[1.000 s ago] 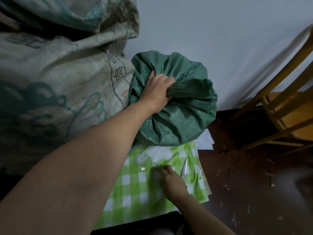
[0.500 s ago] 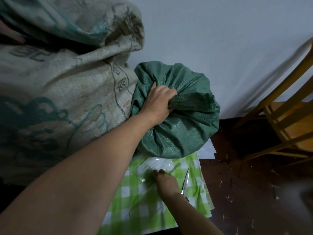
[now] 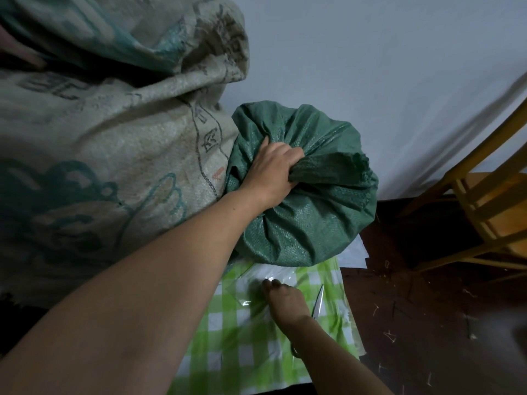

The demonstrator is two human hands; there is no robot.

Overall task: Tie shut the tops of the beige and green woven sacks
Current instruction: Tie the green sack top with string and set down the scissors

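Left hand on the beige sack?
No, the left hand grips the gathered top of the green sack, beside the beige sack.

beige sack (image 3: 128, 143), printed characters (image 3: 209, 138), unreadable

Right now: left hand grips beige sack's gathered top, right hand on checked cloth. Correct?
No: head view shows the left hand gripping the gathered top of the green sack, not the beige sack; the right hand is on the checked cloth.

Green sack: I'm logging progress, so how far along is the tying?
Done: the green sack has its top gathered. In hand: the left hand grips that neck while the right hand touches the checked cloth beside the scissors. Left: no tie shows on it, nor on the beige sack.
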